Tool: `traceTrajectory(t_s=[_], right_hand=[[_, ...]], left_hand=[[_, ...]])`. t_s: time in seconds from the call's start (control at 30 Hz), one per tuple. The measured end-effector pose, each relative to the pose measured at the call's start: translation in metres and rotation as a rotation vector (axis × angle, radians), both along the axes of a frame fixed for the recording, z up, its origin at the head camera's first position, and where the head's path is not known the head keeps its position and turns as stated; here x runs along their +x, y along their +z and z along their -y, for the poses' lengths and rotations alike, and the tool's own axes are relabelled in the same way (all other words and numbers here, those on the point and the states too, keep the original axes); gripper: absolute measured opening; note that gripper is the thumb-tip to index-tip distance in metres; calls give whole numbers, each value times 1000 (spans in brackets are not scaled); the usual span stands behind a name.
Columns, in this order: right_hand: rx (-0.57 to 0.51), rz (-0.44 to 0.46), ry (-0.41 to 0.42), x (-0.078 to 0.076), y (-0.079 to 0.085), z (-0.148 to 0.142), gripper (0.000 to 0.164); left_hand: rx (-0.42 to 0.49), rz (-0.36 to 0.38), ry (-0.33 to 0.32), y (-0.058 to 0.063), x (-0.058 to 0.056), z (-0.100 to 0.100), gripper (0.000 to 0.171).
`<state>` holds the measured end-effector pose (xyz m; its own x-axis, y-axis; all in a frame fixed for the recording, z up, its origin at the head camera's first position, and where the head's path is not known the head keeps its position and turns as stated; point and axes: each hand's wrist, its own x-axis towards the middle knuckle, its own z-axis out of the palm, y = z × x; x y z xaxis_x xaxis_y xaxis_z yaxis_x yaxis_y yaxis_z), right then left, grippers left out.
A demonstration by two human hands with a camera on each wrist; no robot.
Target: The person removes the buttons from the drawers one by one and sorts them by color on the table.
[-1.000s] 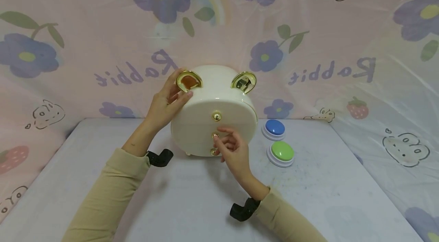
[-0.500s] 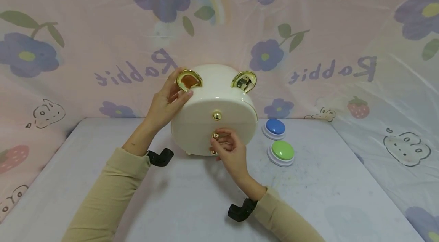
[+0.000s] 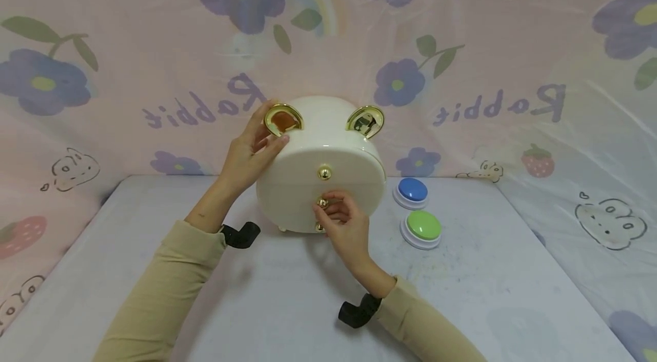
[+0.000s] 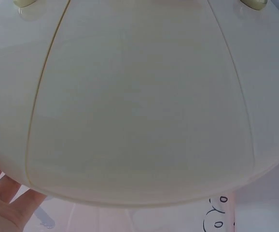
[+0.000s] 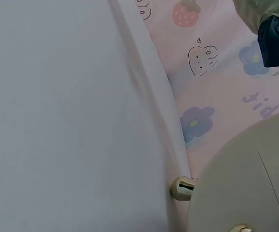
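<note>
A glossy white rounded drawer box with two gold-rimmed ears stands upright on the table. My left hand holds its upper left corner, thumb on the front below the left ear and fingers behind. On the box's front, gold knobs sit in a vertical row. The thumb and index finger of my right hand pinch the middle knob; the other fingers partly cover the lowest knob. The left wrist view shows the box's smooth side with my left hand at its edge.
Right of the box, a blue push button and a green push button sit in white bases on the white table. A patterned pink cloth hangs close behind. Black brackets are worn on both wrists.
My right hand has shifted slightly left, its thumb and index finger closing around the middle knob. The left hand and the box have stayed in place.
</note>
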<state>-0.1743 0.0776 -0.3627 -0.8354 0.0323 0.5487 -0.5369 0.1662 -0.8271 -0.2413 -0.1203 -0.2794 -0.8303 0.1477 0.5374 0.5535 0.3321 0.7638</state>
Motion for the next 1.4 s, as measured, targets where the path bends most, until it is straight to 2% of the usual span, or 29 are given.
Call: traceTrajectory(t_s=[0.37, 0.53, 0.63, 0.8, 1.07, 1.4], right_hand=[[-127, 15, 51, 0, -1, 1, 19], [-163, -3, 62, -7, -17, -1, 20], [-163, -13, 71, -10, -26, -3, 20], [-144, -67, 106, -5, -31, -6, 19], [-77, -165, 132, 6, -32, -11, 20], [-52, -207, 181, 20, -28, -16, 21]], left_hand=[[-11, -31, 14, -1, 1, -1, 66], [-23, -34, 9, 0, 1, -1, 66], [-30, -32, 10, -1, 0, 0, 66], [-35, -25, 5, -1, -2, 1, 67], [-54, -10, -23, 3, -1, 5, 68], [-85, 15, -51, 5, -2, 9, 67]])
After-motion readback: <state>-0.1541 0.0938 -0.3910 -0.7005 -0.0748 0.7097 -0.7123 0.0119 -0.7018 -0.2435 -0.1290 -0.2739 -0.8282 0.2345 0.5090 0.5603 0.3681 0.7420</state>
